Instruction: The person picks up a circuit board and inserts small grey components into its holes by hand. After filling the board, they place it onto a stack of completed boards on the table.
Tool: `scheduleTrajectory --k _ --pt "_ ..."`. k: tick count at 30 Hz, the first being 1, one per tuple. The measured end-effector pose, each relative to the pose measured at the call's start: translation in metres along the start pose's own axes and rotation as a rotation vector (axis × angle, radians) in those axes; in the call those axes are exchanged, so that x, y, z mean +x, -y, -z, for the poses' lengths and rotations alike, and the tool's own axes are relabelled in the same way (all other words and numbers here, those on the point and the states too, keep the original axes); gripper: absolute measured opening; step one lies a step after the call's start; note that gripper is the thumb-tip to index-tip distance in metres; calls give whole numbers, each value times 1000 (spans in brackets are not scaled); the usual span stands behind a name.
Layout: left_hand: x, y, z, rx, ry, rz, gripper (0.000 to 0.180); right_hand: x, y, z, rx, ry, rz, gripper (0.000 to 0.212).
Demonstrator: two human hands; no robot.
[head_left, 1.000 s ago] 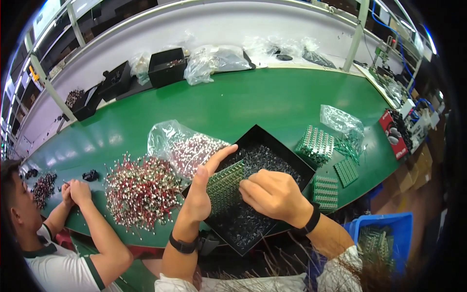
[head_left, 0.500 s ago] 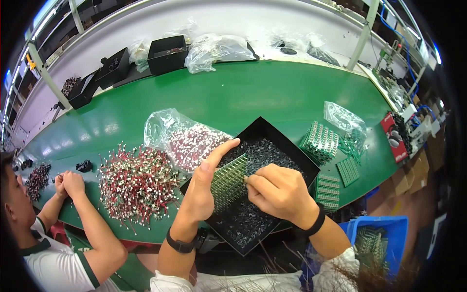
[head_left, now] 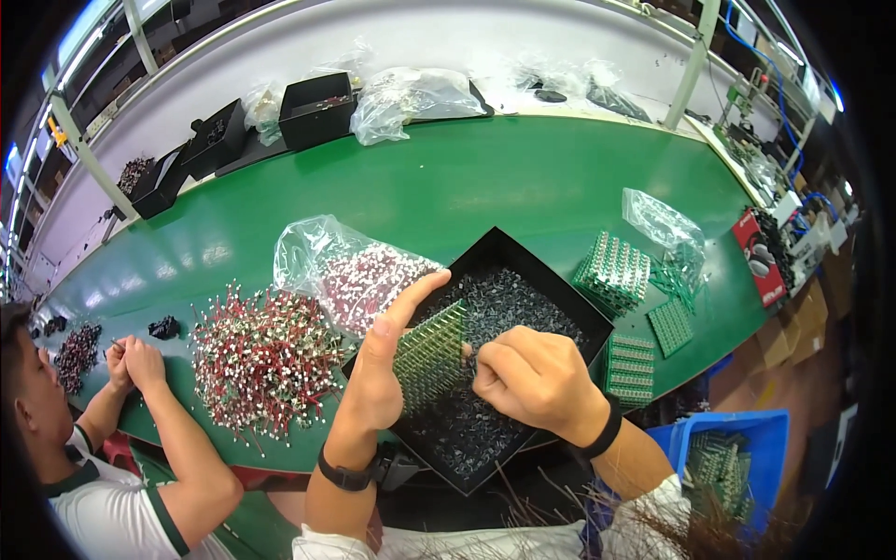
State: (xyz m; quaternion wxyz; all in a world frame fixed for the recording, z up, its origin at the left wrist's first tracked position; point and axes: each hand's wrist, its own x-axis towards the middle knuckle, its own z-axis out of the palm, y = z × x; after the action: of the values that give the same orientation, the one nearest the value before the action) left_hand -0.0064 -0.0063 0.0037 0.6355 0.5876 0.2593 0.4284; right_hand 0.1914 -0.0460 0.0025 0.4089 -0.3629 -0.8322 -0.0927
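Note:
My left hand (head_left: 371, 373) grips a green circuit board panel (head_left: 429, 359) by its edges, thumb along the near left side. It is held tilted up above a black tray (head_left: 493, 245), its face covered with rows of small parts. A fingertip shows at the panel's right edge. Just right of that edge is my right hand (head_left: 541, 378), its fingers pinched together; whatever they hold is hidden. Small dark pieces (head_left: 513, 301) cover the tray's bottom beneath both hands.
Left of the tray lie a pile of red-and-white wire leads (head_left: 266, 364) and a clear bag (head_left: 308, 247) of similar ones. Stacked green panels (head_left: 611, 271) stand right, above a blue bin (head_left: 779, 439). A co-worker (head_left: 121, 448) sits at left. Black boxes (head_left: 317, 117) line the back.
The panel and my left hand have shifted slightly left. My right hand has come a little away from the panel's right edge and dipped slightly.

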Motion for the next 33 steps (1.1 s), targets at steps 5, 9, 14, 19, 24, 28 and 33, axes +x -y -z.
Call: scheduleTrajectory --k 5,9,14,19,24,28,33 --pt "3 1 -1 113 -2 -85 81 8 8 -2 20 -4 2 24" --pt "2 0 -1 59 7 -67 83 10 11 -8 6 29 31 24" --pt "2 5 0 127 -11 -123 82 3 9 -5 5 36 39 24" --pt "2 1 -3 55 -22 -74 80 3 8 0 16 -41 -7 22" --pt "1 0 -3 39 -3 -47 81 13 16 -7 0 47 37 22" --pt "-2 2 3 92 62 -23 83 9 16 -7 26 13 37 20" --pt "7 11 3 107 -58 -98 82 3 9 1 9 -37 -7 19"
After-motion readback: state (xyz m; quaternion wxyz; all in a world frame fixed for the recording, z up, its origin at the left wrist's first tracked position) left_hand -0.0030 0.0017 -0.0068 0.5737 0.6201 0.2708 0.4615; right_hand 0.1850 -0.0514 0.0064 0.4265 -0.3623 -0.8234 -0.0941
